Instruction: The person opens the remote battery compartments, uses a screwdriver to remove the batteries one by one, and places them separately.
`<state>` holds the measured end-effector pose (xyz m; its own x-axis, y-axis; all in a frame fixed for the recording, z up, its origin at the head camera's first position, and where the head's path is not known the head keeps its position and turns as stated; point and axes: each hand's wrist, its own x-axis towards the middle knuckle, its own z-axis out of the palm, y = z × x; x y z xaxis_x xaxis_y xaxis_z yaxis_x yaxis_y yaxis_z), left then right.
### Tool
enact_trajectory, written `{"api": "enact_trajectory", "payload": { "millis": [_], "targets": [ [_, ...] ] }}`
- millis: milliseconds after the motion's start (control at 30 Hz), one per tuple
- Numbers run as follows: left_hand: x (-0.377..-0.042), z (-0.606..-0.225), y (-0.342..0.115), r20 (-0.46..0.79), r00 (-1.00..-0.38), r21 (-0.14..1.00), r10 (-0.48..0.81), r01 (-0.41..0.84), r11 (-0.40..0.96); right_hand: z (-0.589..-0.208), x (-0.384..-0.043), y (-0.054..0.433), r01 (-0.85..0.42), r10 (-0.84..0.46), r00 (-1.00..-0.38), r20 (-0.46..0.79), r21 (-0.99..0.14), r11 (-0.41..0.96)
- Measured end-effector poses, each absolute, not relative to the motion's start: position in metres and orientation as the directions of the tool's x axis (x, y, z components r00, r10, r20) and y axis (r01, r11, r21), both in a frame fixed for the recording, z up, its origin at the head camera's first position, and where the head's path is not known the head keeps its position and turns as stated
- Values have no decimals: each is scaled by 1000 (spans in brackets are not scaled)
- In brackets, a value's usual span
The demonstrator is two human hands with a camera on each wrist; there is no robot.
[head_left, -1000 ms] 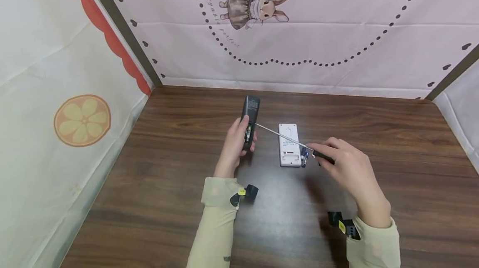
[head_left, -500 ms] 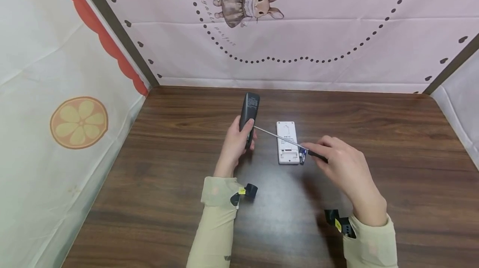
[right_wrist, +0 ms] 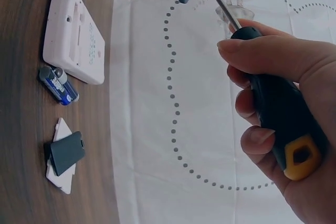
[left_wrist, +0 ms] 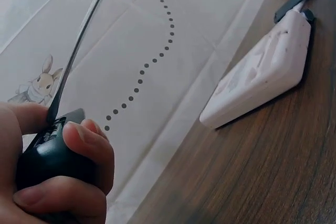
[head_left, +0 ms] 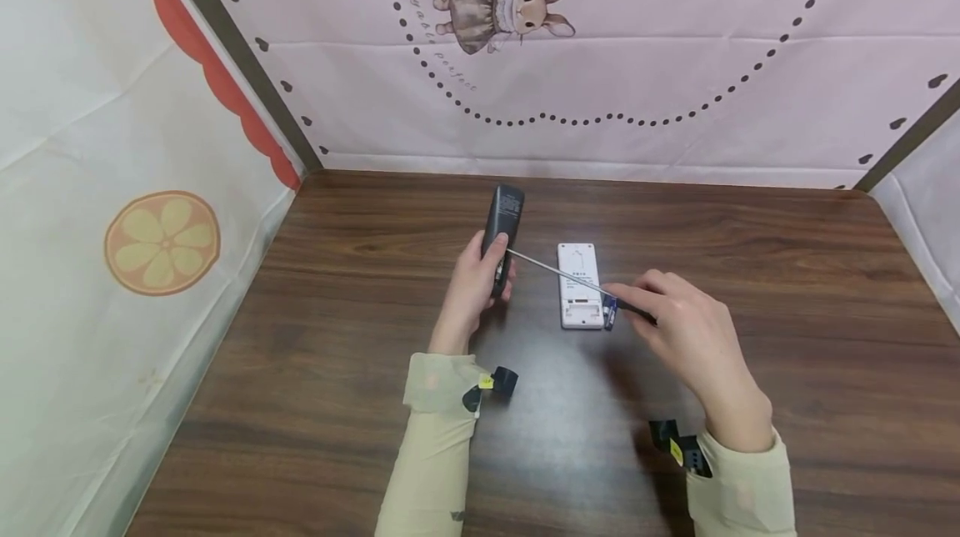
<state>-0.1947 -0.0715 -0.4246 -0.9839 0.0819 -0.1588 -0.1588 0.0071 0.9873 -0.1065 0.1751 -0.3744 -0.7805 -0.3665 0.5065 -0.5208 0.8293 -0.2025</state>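
In the head view my left hand (head_left: 463, 295) grips a black remote control (head_left: 507, 208), back side up, its thumb lying by the uncovered battery compartment. My right hand (head_left: 690, 335) holds a screwdriver (head_left: 557, 271) by its dark handle, whose end is yellow in the right wrist view. The long metal shaft reaches left across to the black remote. Seen from the left wrist, the screwdriver's tip meets the compartment (left_wrist: 48, 134) close to the left thumb, which partly hides it. Between the hands a white remote control (head_left: 576, 262) lies face down, its battery compartment uncovered.
Two blue batteries (right_wrist: 58, 85) lie beside the white remote on the wooden table (head_left: 315, 370). A black battery cover (right_wrist: 68, 153) rests on a white cover (right_wrist: 64, 183) nearby. A printed cloth wall (head_left: 637, 78) stands behind the table.
The left thumb has slid down over the battery compartment, covering more of it. My right hand has moved slightly left with the screwdriver. The white remote stays in place.
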Motion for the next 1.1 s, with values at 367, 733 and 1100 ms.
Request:
{"api": "enact_trajectory", "payload": {
  "millis": [367, 733, 1100],
  "targets": [
    [-193, -423, -70, -205, -967, 978, 151, -206, 8, -375, -106, 180, -539, -394, -766, 508, -174, 824],
    [-196, -427, -70, -192, -978, 980, 84, -186, 74, -376, -106, 175, -504, -364, -783, 504, -172, 846],
    [-195, -431, -71, -224, -966, 973, 127, -215, 81, -376, -107, 181, -539, -418, -783, 460, -166, 826]
  ]
}}
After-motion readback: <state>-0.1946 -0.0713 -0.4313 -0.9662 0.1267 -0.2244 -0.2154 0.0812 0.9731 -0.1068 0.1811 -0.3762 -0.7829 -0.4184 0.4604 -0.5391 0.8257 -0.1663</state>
